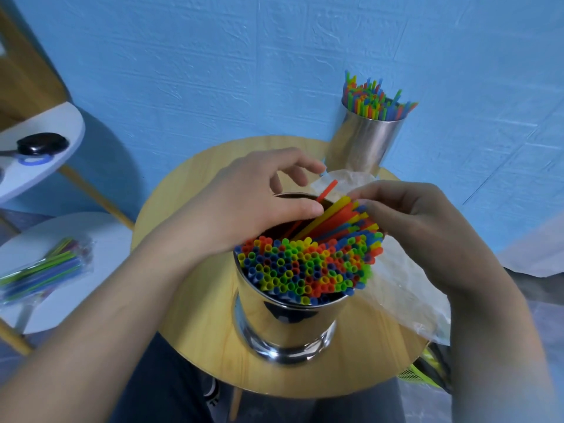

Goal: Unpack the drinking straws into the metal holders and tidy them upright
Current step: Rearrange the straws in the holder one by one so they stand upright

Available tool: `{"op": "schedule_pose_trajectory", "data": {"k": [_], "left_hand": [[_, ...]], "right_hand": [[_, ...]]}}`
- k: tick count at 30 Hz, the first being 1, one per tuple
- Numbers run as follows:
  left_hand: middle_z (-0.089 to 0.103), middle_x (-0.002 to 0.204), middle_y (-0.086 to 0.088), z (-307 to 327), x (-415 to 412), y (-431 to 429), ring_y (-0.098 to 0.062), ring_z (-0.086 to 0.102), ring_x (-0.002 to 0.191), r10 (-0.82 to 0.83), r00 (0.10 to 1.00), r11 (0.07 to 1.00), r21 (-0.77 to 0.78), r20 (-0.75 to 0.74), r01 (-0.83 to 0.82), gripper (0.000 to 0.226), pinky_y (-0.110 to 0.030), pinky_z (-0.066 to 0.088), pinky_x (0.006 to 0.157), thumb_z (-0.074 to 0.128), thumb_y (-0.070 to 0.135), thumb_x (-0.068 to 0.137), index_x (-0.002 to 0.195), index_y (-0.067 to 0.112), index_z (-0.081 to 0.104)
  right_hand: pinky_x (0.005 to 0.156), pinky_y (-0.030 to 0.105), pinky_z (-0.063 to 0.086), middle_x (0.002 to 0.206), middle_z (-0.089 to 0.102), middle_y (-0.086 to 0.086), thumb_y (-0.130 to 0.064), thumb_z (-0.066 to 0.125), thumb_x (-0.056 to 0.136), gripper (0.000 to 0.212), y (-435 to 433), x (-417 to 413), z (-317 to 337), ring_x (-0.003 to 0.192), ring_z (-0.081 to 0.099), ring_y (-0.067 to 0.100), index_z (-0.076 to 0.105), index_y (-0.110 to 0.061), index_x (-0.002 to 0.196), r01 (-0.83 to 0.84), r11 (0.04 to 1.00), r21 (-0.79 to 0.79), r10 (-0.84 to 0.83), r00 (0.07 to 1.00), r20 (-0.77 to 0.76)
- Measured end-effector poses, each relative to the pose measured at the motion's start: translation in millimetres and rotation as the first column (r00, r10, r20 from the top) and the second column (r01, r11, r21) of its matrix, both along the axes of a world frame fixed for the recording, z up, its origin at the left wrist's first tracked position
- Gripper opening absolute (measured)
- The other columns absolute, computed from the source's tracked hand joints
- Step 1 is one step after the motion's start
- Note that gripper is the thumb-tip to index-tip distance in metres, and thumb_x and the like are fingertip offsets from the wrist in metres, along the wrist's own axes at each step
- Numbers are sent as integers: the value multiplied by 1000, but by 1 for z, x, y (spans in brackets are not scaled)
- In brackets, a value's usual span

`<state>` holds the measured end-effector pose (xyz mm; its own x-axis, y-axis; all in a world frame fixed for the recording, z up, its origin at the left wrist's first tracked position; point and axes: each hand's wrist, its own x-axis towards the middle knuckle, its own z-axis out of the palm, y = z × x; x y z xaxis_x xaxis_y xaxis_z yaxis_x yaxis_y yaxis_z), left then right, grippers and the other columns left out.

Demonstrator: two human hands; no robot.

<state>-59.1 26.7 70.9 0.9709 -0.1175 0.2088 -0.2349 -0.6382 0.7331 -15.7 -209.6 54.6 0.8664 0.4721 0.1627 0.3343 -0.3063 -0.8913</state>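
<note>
Now | our left hand [253, 203] seemingly pinches an orange straw [327, 190] | right hand [427, 230] grips leaning straws [338, 222] | metal holder [283, 322] just beneath both hands

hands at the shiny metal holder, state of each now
Left hand: thumb touches the leaning coloured plastic straws; grip cannot be told.
Right hand: fingers curled round the same straws.
</note>
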Motion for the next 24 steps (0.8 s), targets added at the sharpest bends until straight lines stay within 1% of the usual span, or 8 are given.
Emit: {"op": "schedule_pose_trajectory", "data": {"k": [2,4,8,11,15,19,22,24], "left_hand": [[66,101,25,-1,3,-3,-5,56,83,-19,999,1000,17,-28,20,43,-28,44,74,70,58,71,112,50,68],[66,99,25,-3,6,-6,-6,59,82,-31,999,999,16,-36,31,36,-29,48,73,70,58,70,105,50,71],[65,97,24,-7,7,-9,-4,61,82,-23,999,1000,-16,-22,23,15,-30,49,75,81,51,77,89,48,73],[65,96,20,-8,6,-10,-1,60,83,-23,1000,999,-37,-16,23,10,-27,44,74,81,43,79,86,44,74],[65,93,23,-7,4,-8,4,58,80,-48,999,996,-76,-5,47,9,-25,41,74,81,41,81,84,42,73],[67,92,25,-3,1,-5,2,59,95,-102,994,988,-115,23,104,8,-17,43,80,77,42,81,84,45,71],[68,89,23,0,-2,-5,-1,61,98,-106,993,986,-126,41,111,7,-25,49,84,74,45,79,84,42,70],[68,89,25,3,-4,-5,-2,61,98,-118,992,984,-125,55,124,9,-29,50,87,74,44,79,86,41,68]], "right_hand": [[87,64,54,93,77,8,-30,64,93,17,0,-1,0,96,68,42,81,-27,95,-16,1000,13,16,1000,-4],[87,65,53,94,77,8,-35,64,89,18,1,-1,1,96,68,45,80,-29,95,-30,999,17,30,1000,-3],[87,64,53,89,77,9,-37,68,87,17,2,-2,2,92,69,43,81,-29,94,-52,998,28,52,999,9],[86,62,54,86,77,7,-36,74,89,14,4,-3,3,87,72,36,82,-24,92,-63,997,36,61,998,35],[82,47,57,86,77,1,-34,73,90,17,7,-4,3,84,72,25,80,-19,93,-56,997,49,51,995,89],[72,29,57,86,76,-1,-32,70,91,14,12,-7,3,82,71,22,79,-21,92,-66,994,87,55,990,128],[66,18,50,81,74,-3,-32,70,92,13,16,-9,6,74,66,12,77,-22,91,-59,993,106,40,984,171],[64,20,49,79,72,-1,-29,69,93,14,18,-11,9,72,64,9,77,-17,93,-54,990,128,28,981,194]]}}
